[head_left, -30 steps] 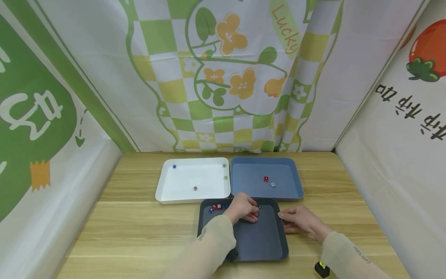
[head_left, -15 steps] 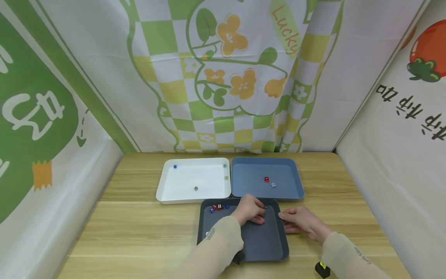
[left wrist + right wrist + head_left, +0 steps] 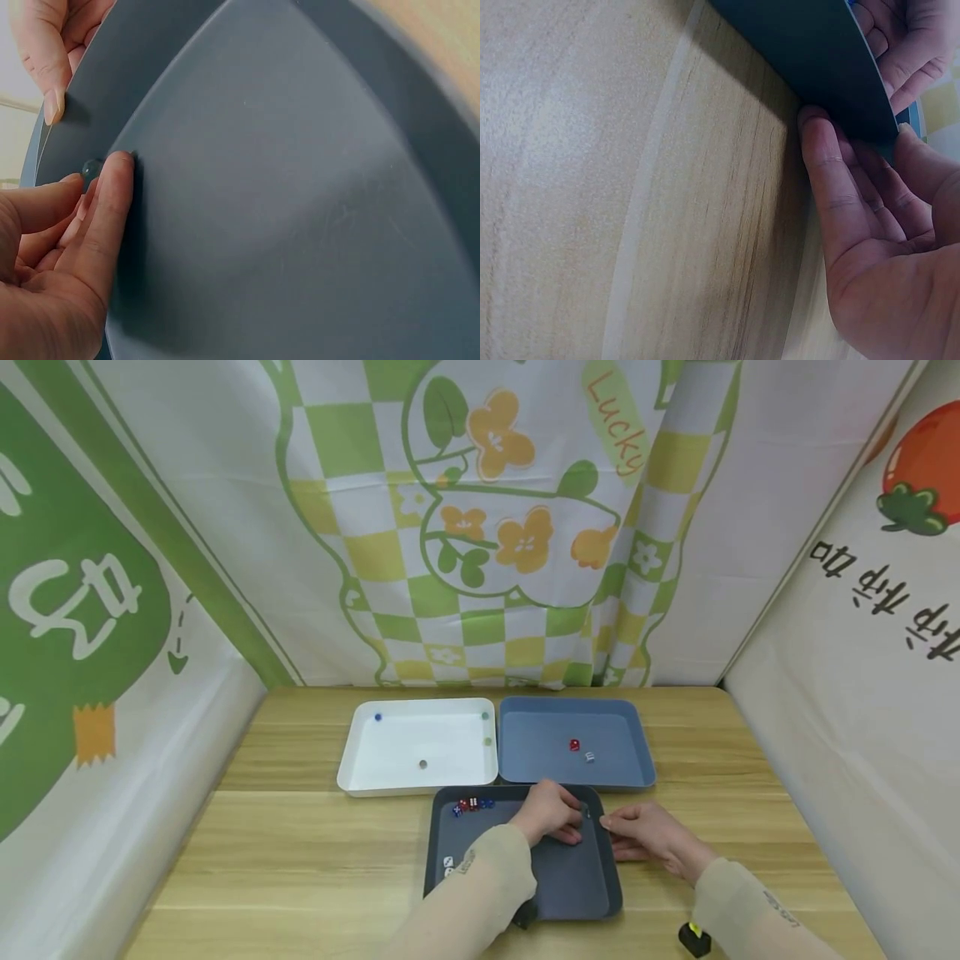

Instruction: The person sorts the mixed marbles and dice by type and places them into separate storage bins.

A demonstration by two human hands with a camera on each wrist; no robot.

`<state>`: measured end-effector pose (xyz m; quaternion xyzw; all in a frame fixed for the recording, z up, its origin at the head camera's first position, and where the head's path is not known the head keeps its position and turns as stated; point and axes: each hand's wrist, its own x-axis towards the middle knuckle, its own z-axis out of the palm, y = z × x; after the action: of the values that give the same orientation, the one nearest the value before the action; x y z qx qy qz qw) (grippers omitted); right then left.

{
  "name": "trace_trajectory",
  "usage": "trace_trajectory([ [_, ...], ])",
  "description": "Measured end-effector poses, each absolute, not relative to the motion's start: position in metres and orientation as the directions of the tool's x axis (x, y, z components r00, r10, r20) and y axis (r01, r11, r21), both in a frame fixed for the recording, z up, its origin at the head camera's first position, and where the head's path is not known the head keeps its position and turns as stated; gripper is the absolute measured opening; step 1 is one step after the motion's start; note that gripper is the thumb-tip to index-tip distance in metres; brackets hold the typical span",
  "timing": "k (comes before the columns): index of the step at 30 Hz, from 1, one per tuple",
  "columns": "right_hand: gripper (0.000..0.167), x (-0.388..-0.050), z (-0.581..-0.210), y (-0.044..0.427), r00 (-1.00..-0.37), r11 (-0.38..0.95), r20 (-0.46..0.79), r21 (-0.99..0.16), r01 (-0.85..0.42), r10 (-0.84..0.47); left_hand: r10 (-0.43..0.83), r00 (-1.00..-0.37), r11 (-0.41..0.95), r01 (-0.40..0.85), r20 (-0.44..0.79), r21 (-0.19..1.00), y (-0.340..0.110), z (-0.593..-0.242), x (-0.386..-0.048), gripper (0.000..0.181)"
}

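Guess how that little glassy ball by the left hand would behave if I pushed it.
The little glassy ball would probably roll readily, since it looks round. Its shiny surface suggests it may be slippery. The raised wall of the dark tray would likely stop it rolling out.

I see a dark grey tray point(image 3: 576, 887) with low walls and rounded corners, lying flat on the table point(image 3: 300, 860). Inside the tray, near its far right corner, I make out a small, round, glossy greenish bead point(image 3: 91, 169), partly hidden by the left hand's fingers point(image 3: 116, 187).
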<state>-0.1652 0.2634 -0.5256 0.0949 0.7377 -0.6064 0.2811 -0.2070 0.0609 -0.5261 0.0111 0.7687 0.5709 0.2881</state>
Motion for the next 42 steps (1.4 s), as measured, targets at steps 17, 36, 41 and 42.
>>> trace_trajectory([
  [17,0.039,-0.167,-0.526,0.263,-0.829,0.232,-0.522,-0.848,0.477,-0.203,0.320,-0.859,0.297,-0.310,-0.400,0.903,0.057,-0.524,-0.206,0.028],
  [36,0.041,-0.166,-0.528,0.264,-0.832,0.218,-0.507,-0.859,0.464,-0.226,0.329,-0.853,0.263,-0.330,-0.406,0.907,0.071,-0.533,-0.206,0.027],
  [41,0.041,-0.165,-0.526,0.263,-0.833,0.223,-0.507,-0.858,0.464,-0.220,0.331,-0.854,0.287,-0.313,-0.401,0.905,0.075,-0.530,-0.204,0.021],
  [42,0.041,-0.165,-0.526,0.263,-0.833,0.224,-0.508,-0.857,0.464,-0.219,0.332,-0.855,0.288,-0.311,-0.399,0.906,0.075,-0.530,-0.204,0.020],
])
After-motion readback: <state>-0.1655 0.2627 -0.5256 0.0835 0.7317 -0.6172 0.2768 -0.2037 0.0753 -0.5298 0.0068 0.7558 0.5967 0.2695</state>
